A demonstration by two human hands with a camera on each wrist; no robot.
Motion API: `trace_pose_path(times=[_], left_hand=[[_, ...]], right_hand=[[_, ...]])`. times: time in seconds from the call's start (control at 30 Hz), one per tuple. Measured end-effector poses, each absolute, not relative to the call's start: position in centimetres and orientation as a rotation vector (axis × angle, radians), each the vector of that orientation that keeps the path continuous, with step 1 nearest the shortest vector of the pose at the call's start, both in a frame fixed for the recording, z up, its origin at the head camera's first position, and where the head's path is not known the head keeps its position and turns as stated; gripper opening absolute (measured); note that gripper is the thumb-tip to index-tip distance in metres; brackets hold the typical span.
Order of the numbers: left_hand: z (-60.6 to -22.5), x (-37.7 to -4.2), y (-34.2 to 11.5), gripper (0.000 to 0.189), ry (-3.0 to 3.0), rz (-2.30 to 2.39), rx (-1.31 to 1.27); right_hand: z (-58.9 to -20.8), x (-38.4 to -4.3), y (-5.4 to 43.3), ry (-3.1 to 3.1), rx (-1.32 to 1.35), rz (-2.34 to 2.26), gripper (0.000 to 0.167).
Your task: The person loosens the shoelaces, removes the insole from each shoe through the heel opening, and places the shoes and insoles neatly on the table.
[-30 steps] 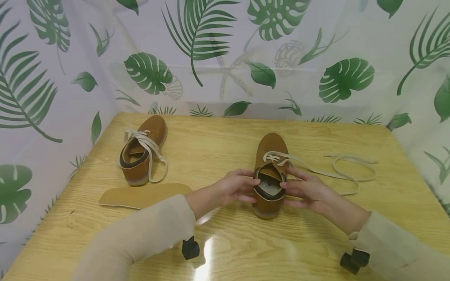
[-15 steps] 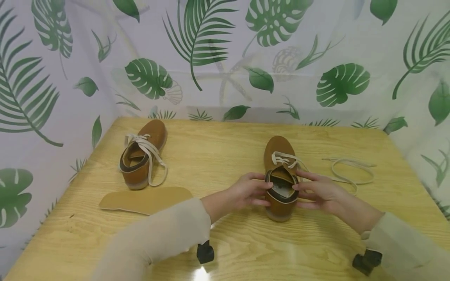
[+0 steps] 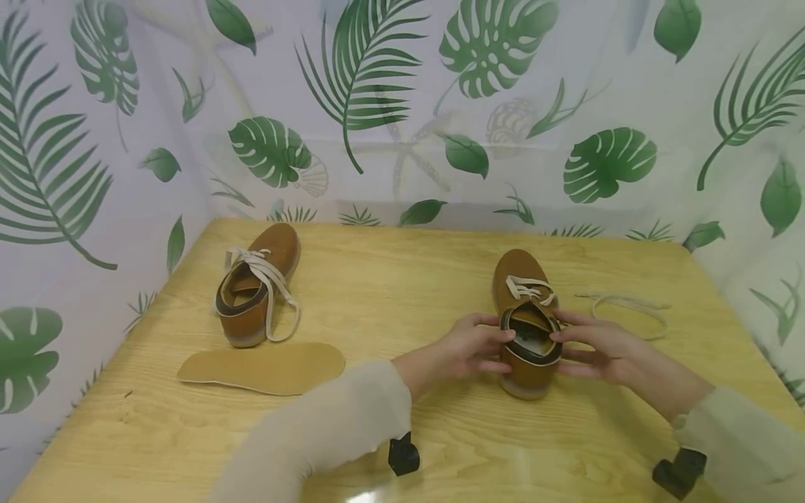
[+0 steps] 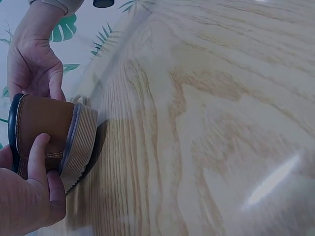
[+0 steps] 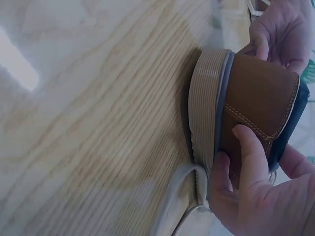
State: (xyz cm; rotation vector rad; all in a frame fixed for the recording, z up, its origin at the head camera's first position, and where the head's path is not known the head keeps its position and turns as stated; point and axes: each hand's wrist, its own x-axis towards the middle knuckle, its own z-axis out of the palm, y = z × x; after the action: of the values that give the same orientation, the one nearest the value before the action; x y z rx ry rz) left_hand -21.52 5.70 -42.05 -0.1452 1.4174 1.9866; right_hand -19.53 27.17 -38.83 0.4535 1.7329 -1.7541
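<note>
In the head view, a brown lace-up shoe (image 3: 517, 269) with a dark collar and cream laces points away at the right of centre. My left hand (image 3: 474, 349) grips its left side, thumb over the collar rim and fingers along the outside. From the other side my right hand (image 3: 610, 349) holds it the same way, thumb at the opening. Both wrist views show the shoe's heel from behind, with fingers pressed against the brown leather (image 4: 49, 123) above the ribbed sole (image 5: 206, 93). The inside of the shoe is dark.
A matching shoe (image 3: 245, 325) with loose laces stands at the left. In front of it lies a tan insole (image 3: 264, 369) on the wooden table (image 3: 390, 279). A loose lace end (image 3: 660, 325) curls beyond my right hand. Leaf-printed cloth (image 3: 402, 84) walls the back and sides.
Both hands have shifted the gripped shoe to the right, and its toe now leans slightly left. More of the insole shows as my left arm moves right. The view tilts slightly upward.
</note>
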Motion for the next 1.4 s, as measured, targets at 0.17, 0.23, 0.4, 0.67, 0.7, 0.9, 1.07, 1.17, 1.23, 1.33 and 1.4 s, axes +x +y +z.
trace_pose_path(times=[0.17,0.23,0.4,0.67,0.7,0.9,1.07,1.17,1.23,1.33,1.4], left_hand=[[-42.2,-21.6,7.0,0.046,1.394,2.015,-0.167],[-42.2,-21.6,7.3,0.046,1.401,2.023,-0.186],[-42.1,-21.8,8.2,0.046,1.391,2.042,-0.206],[-42.0,-22.4,9.8,0.046,1.358,2.069,-0.208],[-42.0,-22.5,10.0,0.046,1.355,2.069,-0.206],[-42.0,-22.8,11.4,0.042,1.361,2.088,-0.194],[-41.9,-22.6,12.6,0.040,1.356,2.116,-0.194],[-41.7,-22.4,13.3,0.040,1.360,2.129,-0.207],[-41.7,-22.3,13.9,0.039,1.373,2.137,-0.220],[-41.5,-22.0,14.9,0.037,1.381,2.145,-0.237],[-41.3,-21.9,15.6,0.036,1.387,2.150,-0.256]], right_hand=[[-39.3,-19.7,28.4,1.708,0.505,-1.786,0.074],[-39.5,-19.9,28.7,1.712,0.505,-1.789,0.073],[-39.7,-20.1,29.8,1.705,0.500,-1.815,0.045],[-39.8,-21.2,31.8,1.630,0.454,-1.839,0.066],[-39.9,-21.3,32.0,1.624,0.464,-1.843,0.064],[-39.9,-21.6,33.4,1.679,0.435,-1.829,0.076],[-39.9,-21.5,34.3,1.731,0.413,-1.795,0.082],[-39.9,-21.3,35.1,1.732,0.420,-1.802,0.067],[-39.9,-21.1,35.6,1.718,0.420,-1.819,0.047],[-39.7,-20.7,36.6,1.695,0.441,-1.842,0.031],[-39.5,-20.5,37.1,1.699,0.456,-1.841,0.034]])
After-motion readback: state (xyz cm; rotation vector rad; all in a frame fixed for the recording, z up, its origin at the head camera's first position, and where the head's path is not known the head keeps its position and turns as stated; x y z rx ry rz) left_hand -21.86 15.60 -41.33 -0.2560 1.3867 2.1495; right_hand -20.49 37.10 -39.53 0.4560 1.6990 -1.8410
